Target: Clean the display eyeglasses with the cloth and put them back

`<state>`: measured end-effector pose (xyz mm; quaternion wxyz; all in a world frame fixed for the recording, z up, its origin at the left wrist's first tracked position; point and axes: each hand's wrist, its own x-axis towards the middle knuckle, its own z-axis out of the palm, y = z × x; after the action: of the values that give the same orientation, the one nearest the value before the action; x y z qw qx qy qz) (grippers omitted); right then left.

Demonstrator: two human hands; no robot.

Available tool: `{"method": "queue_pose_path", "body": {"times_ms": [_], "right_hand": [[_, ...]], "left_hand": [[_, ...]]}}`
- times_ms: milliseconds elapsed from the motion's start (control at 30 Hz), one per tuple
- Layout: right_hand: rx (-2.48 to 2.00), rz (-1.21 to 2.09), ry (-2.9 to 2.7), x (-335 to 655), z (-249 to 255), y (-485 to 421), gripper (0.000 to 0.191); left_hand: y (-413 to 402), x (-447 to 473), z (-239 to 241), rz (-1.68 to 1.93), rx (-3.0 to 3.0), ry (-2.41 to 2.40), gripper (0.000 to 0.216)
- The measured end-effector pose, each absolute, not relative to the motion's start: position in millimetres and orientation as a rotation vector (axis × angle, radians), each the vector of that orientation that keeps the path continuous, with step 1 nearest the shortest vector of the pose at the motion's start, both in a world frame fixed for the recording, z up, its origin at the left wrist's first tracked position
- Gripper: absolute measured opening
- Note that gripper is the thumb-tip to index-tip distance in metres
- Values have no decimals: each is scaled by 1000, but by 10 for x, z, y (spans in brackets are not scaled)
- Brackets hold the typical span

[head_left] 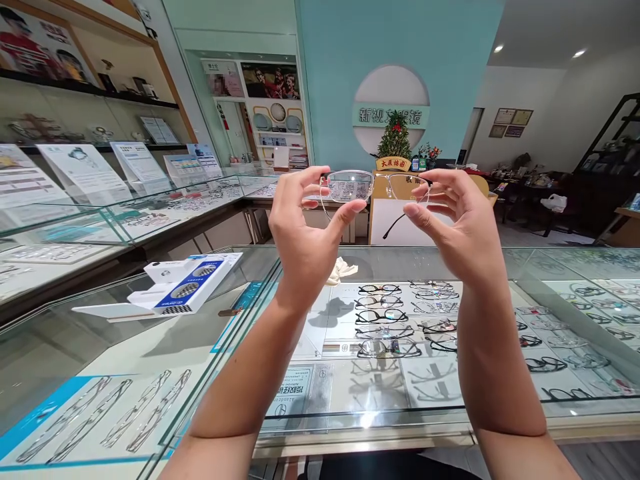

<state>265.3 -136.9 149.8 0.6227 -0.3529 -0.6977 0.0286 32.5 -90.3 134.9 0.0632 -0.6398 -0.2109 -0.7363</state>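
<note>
A pair of thin metal-rimmed eyeglasses (373,177) is held up at arm's length above the glass counter, lenses upright. My left hand (310,220) grips its left end, thumb below and fingers above near the hinge. At the right end my right hand (457,223) pinches the frame the same way. One temple with a dark tip slants down between the hands. Through the left lens shelves or glasses behind show up small. A crumpled pale cloth (343,271) lies on the counter beyond my left wrist.
Under the glass counter top (395,400) lie several rows of eyeglasses (383,317). A white and blue cardboard display (193,287) stands on the glass at left. Another glass case (175,213) runs along the left wall with standing cards. A plant (395,139) stands at the back.
</note>
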Motion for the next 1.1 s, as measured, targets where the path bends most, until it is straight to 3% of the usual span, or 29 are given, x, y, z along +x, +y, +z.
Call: {"method": "queue_pose_path", "body": {"times_ms": [533,900,1100], "right_hand": [[-810,-34,-1623,2651,1476,-1378,50],[-813,-97,-1555,2579,1405,-1320,57],[-812,-102,-1545,2571,1391,-1306,50]], "left_hand": [[-817,290,1341,-2234,-1941,-761,60],[-691,308,1255,-2262,-1926,-778,65],[-691,340,1233,-2309,-1892,-771,65]]}}
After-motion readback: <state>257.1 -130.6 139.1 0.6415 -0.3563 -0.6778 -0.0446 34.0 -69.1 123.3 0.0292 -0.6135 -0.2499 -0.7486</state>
